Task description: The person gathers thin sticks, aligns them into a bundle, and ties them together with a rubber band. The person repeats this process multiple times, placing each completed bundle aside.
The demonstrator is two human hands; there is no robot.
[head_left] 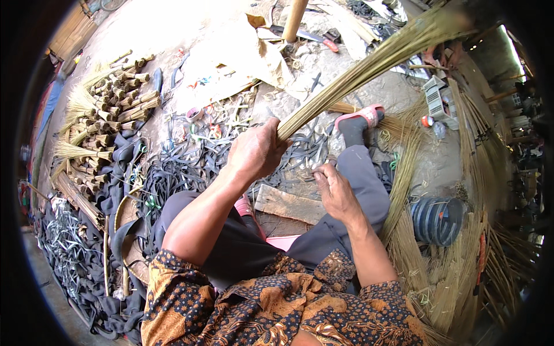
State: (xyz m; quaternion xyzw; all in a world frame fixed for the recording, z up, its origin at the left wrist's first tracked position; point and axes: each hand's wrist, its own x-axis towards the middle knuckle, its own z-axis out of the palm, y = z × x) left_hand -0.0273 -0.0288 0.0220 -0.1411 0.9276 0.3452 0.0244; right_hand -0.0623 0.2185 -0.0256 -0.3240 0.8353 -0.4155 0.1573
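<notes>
Above a floor (190, 34) littered with black strips (184, 170), the left hand (255, 150) grips the lower end of a slanting stalk bundle (346, 83); the right hand (339, 193), half-curled, contents undeterminable, stands apart; firm hold advisable to keep stalks aligned.

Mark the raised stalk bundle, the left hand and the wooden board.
Stalk bundle (358, 78): head view, middle of stalks.
Left hand (254, 151): head view, back of hand.
Wooden board (289, 203): head view, upper face.
</notes>
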